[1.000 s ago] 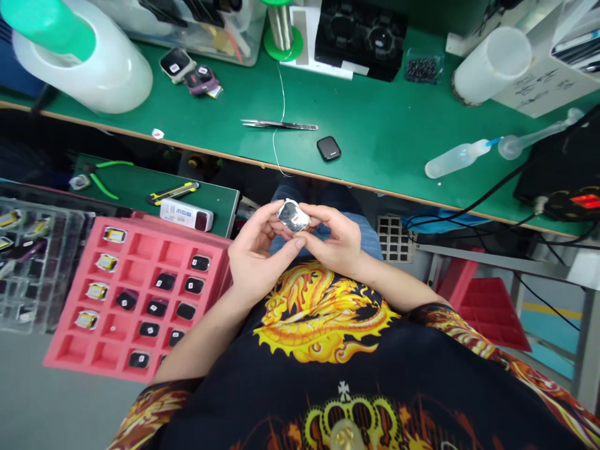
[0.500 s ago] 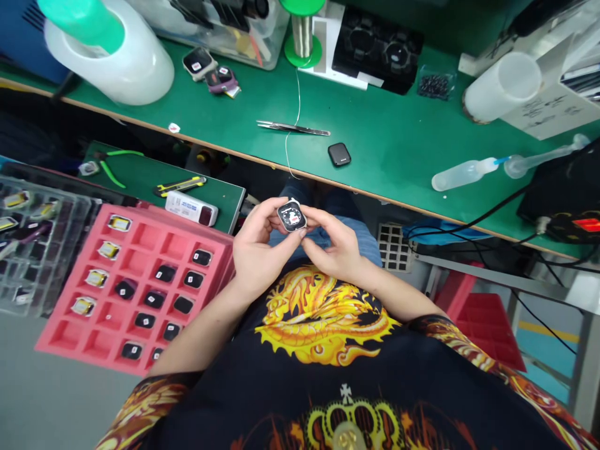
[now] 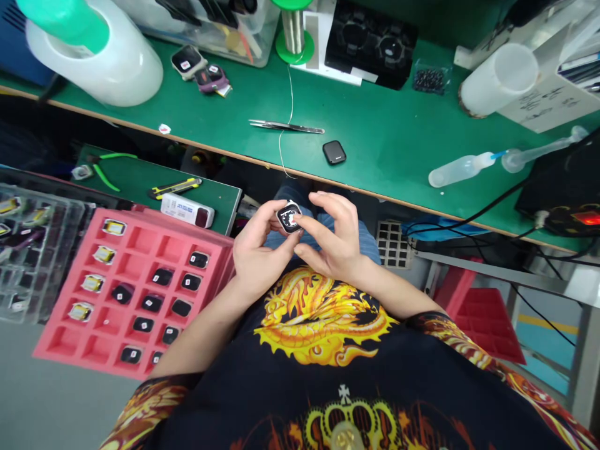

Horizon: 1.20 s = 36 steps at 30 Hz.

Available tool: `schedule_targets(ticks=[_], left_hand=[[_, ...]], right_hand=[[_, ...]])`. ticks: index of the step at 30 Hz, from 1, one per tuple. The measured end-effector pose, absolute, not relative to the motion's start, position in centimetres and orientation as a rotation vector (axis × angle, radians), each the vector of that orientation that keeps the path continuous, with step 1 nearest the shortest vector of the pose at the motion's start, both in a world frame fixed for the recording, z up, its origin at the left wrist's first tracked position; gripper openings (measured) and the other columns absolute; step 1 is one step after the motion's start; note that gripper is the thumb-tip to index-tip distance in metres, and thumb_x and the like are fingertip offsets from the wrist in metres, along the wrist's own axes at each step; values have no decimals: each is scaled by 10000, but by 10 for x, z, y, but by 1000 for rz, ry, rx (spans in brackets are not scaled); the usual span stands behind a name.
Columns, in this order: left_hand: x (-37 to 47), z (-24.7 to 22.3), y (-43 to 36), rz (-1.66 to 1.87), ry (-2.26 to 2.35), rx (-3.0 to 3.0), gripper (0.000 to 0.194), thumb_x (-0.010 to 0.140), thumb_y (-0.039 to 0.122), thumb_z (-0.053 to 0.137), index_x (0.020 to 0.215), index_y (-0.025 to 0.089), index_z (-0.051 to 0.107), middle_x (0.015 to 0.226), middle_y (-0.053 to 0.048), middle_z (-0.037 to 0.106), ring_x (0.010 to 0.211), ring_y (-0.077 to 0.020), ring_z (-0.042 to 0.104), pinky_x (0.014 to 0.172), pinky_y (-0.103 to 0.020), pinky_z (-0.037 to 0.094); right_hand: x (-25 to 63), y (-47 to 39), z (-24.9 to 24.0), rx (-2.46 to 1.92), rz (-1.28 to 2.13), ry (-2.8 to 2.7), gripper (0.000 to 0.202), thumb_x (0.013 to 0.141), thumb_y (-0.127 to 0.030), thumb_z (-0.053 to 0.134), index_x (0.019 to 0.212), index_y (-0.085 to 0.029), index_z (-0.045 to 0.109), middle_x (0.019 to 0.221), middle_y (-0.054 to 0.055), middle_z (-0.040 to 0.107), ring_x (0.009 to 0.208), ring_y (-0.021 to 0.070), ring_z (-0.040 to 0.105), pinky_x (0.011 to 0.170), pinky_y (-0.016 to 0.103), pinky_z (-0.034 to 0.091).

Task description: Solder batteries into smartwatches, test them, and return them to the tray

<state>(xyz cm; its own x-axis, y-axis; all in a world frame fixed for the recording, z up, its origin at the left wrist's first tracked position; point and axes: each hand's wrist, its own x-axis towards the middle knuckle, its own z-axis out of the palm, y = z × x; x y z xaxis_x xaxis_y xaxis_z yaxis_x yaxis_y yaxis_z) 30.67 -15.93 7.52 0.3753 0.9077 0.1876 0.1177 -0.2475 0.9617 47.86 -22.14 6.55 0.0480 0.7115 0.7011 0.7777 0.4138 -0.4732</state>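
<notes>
A smartwatch without a strap (image 3: 287, 219), its dial lit and a small red-and-white sticker on the glass, is pinched between the thumb and fingers of my left hand (image 3: 260, 244). Over its screen reaches the index finger of my right hand (image 3: 335, 240), the tip at the sticker. The other fingers of that hand are spread and hold nothing. Beyond my hands, on the green bench (image 3: 384, 144), lie a dark square watch body (image 3: 334, 152) and metal tweezers (image 3: 287, 127).
To the left, a pink foam tray (image 3: 107, 320) holds several watch parts beside a clear compartment box (image 3: 42, 262). A utility knife (image 3: 175, 187) and green-handled pliers (image 3: 107, 176) lie nearby. A solder spool (image 3: 294, 34) and a squeeze bottle (image 3: 462, 170) are on the bench.
My right hand has let go of the watch's edge, its fingers have spread, and its index finger has moved onto the screen. My left hand still holds the watch.
</notes>
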Motion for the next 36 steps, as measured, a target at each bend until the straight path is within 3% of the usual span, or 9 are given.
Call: schedule_targets(ticks=[7,12,18,22,27,33,36], left_hand=[[304,72,-160,970,926,1687,485,930,292,846,1392,283,697,1174,-57,742,1006,-210,713,930,-359,617],[308,75,-160,988,878,1616,496,933,280,846,1402,266,682,1081,-32,719,908,-169,690,853,-316,598],[309,76,-159,970,879,1574,517,917,288,864,1398,265,676,1054,-23,700,897,-158,676,822,-289,591],[308,78,-159,966,807,1521,505,921,254,858,1396,267,688,1041,-18,697,883,-144,668,821,-271,590],[305,77,-159,910,804,1539,503,924,370,873,1383,272,691,1025,-27,696,873,-158,669,810,-292,622],[305,77,-159,864,784,1557,560,868,405,929,1361,262,704,1012,-30,691,854,-157,654,786,-287,632],[308,80,-158,878,783,1542,497,902,382,891,1343,254,704,1006,-30,697,854,-155,663,782,-283,630]], right_hand=[[474,-223,66,-1263,-34,-1745,380,1071,-541,595,1342,-300,709,1525,110,584,1496,326,550,1192,579,535],[480,-225,71,-1247,-54,-1627,362,1069,-516,599,1274,-250,735,1413,127,641,1375,320,633,1145,555,562],[482,-226,70,-1323,7,-1561,333,1062,-507,598,1221,-257,751,1412,116,645,1357,327,631,1149,574,540],[482,-226,68,-1362,65,-1580,382,1059,-559,582,1258,-276,743,1463,118,617,1373,333,608,1173,598,513],[481,-223,64,-1352,71,-1629,388,1067,-565,562,1289,-292,726,1499,117,600,1384,332,603,1176,596,514],[483,-222,62,-1445,137,-1624,639,1069,-695,469,1541,-278,581,1619,159,519,1477,371,548,1214,616,487],[484,-225,64,-1427,146,-1597,606,1068,-685,484,1500,-279,609,1586,154,541,1448,363,571,1185,602,515]])
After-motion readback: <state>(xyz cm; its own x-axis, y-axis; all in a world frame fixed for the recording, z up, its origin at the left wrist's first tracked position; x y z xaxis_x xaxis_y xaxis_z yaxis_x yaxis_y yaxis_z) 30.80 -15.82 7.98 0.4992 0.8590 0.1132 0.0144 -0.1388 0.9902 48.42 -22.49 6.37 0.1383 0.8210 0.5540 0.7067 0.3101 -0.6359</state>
